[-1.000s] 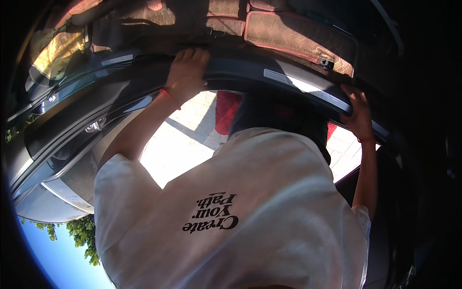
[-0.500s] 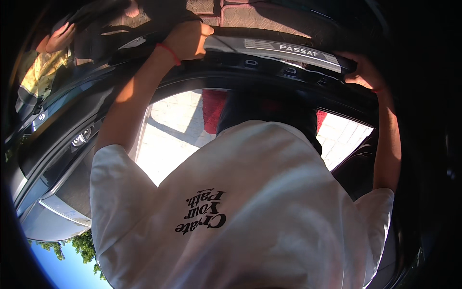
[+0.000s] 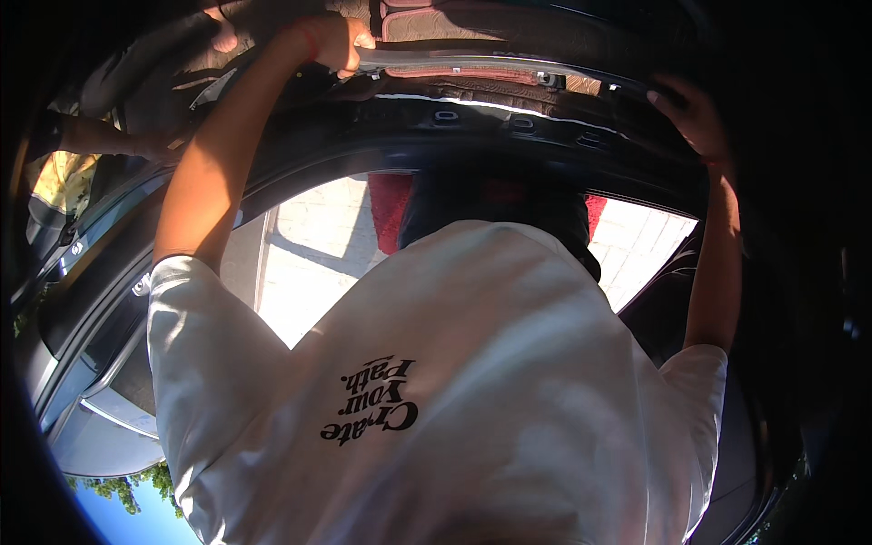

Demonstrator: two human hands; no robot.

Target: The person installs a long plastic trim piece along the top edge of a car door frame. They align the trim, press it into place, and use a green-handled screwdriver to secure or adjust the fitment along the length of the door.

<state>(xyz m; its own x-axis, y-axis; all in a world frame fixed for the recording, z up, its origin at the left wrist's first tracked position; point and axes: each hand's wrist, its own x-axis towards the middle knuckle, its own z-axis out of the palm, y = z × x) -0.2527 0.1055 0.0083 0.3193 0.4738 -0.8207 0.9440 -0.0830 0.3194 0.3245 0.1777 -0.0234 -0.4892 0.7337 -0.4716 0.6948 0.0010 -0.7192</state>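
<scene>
A long dark door sill trim strip (image 3: pixel 472 60) runs along the car's sill, its near side tilted up so that small clips show beneath it. My left hand (image 3: pixel 338 45) is closed around its left end, the thumb on the near edge. At the other end, in shadow, my right hand (image 3: pixel 695 118) holds the strip's right part; its fingertips are hard to make out. Below the strip lies the bare painted sill (image 3: pixel 490 123), with several oval slots, one of them a slot with a pale rim (image 3: pixel 445 116).
Beyond the strip is the car's floor with brown quilted mats (image 3: pixel 445 25). An open car door (image 3: pixel 100 300) stands at the left. Another person's arm (image 3: pixel 109 141) reaches in at the far left. Pale paving (image 3: pixel 318 227) and a red patch (image 3: pixel 389 209) show below the sill.
The trim strip has tipped up off the sill, hiding its top face and baring its clips. My left hand moved up and left with it. The other person's arm came further in.
</scene>
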